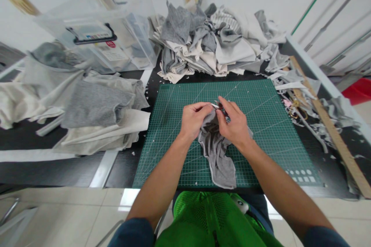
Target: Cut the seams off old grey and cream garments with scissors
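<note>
A piece of grey fabric (pixel 218 162) with a pale edge hangs from both hands and drapes over the green cutting mat (pixel 171 123). My left hand (pixel 194 119) is closed, thumb and forefinger pinching the fabric's upper edge. Close beside it, my right hand (pixel 233 123) is closed on the same fabric, its thumb and fingers gathered at the edge. A small whitish strip shows between the fingertips; whether it is part of the fabric I cannot tell.
Behind the mat rises a heap of grey and cream fabric pieces (pixel 199 42). More fabric (pixel 98 104) lies at left, before a clear plastic box (pixel 95 42). A wooden ruler (pixel 333 131), scraps and gold-handled scissors (pixel 295 110) lie at right.
</note>
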A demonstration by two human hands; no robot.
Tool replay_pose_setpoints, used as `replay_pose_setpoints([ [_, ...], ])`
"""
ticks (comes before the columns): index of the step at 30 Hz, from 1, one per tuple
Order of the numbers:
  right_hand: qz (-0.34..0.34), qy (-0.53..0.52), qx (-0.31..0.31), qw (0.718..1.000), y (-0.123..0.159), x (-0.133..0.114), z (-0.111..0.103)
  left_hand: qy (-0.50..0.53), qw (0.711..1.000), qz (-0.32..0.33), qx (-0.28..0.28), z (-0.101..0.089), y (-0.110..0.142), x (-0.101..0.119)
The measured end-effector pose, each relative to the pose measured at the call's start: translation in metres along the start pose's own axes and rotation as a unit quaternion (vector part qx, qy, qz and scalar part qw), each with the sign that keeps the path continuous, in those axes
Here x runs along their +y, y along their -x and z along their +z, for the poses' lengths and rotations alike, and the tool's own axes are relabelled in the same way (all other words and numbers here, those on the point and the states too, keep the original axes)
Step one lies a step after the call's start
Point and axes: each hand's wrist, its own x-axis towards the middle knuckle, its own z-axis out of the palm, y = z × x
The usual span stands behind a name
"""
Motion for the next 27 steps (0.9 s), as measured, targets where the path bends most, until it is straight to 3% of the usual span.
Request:
replay_pose_setpoints([
  [12, -0.084, 0.039, 0.047, 0.995, 0.001, 0.011, 0.003, 0.022, 1.000, -0.019, 0.003, 0.002, 0.000, 0.005],
  [27, -0.082, 0.034, 0.050, 0.995, 0.000, 0.010, 0.003, 0.099, 0.992, -0.073, 0.002, 0.006, 0.002, 0.006],
])
